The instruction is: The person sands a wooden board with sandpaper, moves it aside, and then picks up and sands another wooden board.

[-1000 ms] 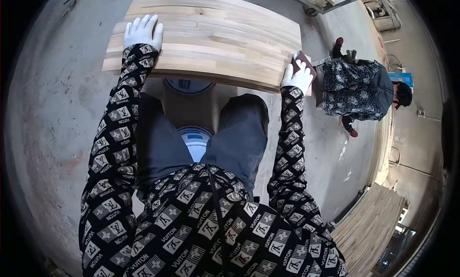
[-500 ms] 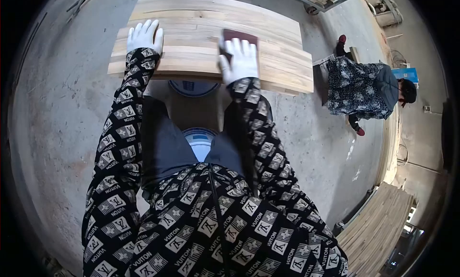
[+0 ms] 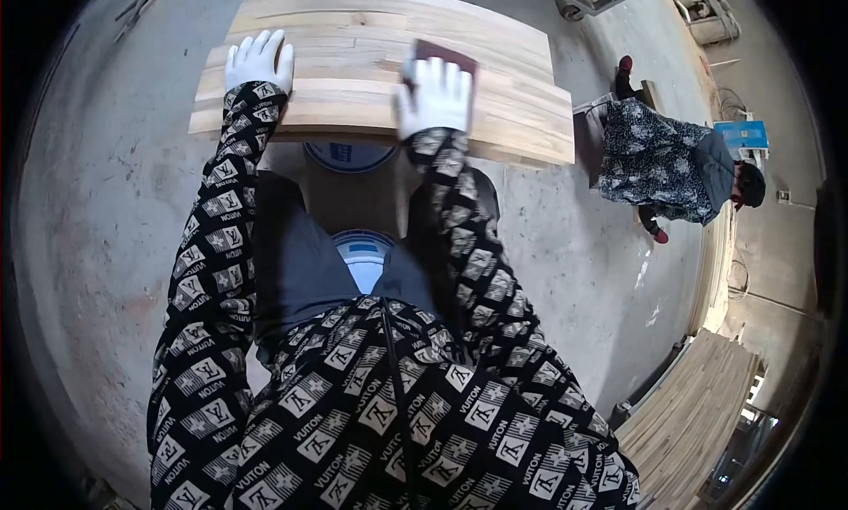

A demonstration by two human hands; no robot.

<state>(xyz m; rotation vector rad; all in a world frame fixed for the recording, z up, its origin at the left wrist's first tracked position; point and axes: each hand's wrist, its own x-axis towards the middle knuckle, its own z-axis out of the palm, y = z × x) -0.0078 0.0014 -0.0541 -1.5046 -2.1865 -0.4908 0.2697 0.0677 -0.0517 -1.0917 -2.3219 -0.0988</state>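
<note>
A pale laminated wood panel (image 3: pixel 353 104) lies in front of me, with another panel edge showing at its near side. My left hand (image 3: pixel 257 61), in a white glove, rests on the panel's left part with its fingers apart and nothing in it. My right hand (image 3: pixel 438 99), also gloved in white, presses a dark reddish-brown sanding pad (image 3: pixel 459 57) on the wood, right of the middle. The pad shows beyond the fingertips and is slightly tilted. The palm side of that hand is hidden.
Blue-and-white bucket lids (image 3: pixel 362 249) show below the panel and between my legs. At the right, a person (image 3: pixel 658 157) in a patterned top bends near a blue box (image 3: pixel 742 135). Long wood boards (image 3: pixel 689 413) are stacked at the lower right.
My right hand and the pad have moved slightly left, and the pad has turned a little. My left hand stays on the panel. The whole view has shifted slightly.
</note>
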